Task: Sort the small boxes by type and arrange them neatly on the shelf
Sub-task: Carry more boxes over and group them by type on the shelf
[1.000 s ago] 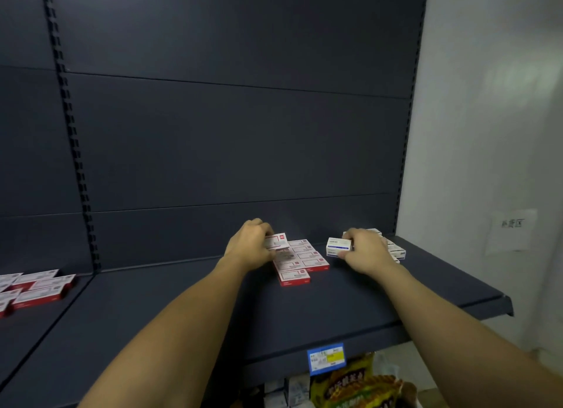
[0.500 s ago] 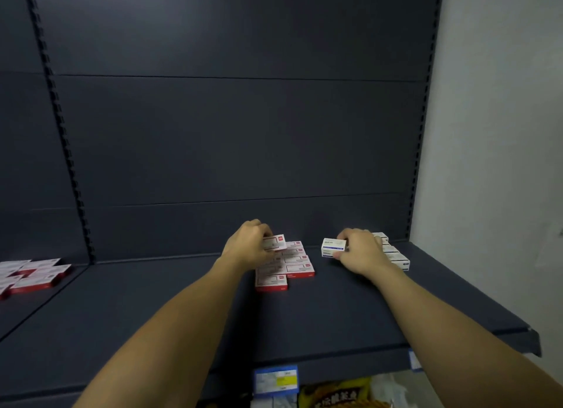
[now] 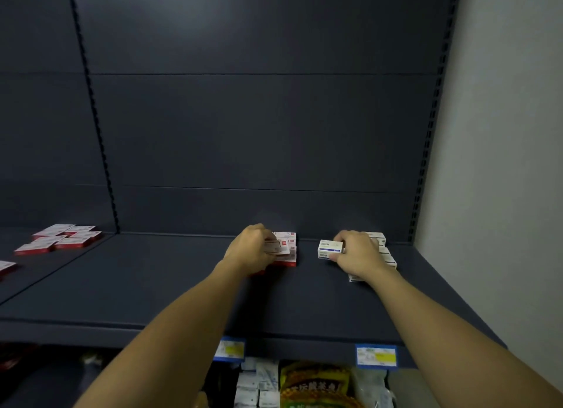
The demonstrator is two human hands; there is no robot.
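My left hand grips a red-and-white box and holds it over a flat group of matching red-and-white boxes near the back of the dark shelf. My right hand grips a white box with blue print, held just left of a row of similar white-and-blue boxes that runs front to back beside the right upright. My right wrist hides part of that row.
More red-and-white boxes lie loosely on the neighbouring shelf section at the left. Two blue price tags hang on the shelf's front edge. Packaged goods fill the shelf below. A pale wall bounds the right side.
The camera has shifted right and down, so the boxes sit further back in view. Both hands keep their boxes; the left one has come down closer to the red-and-white group.
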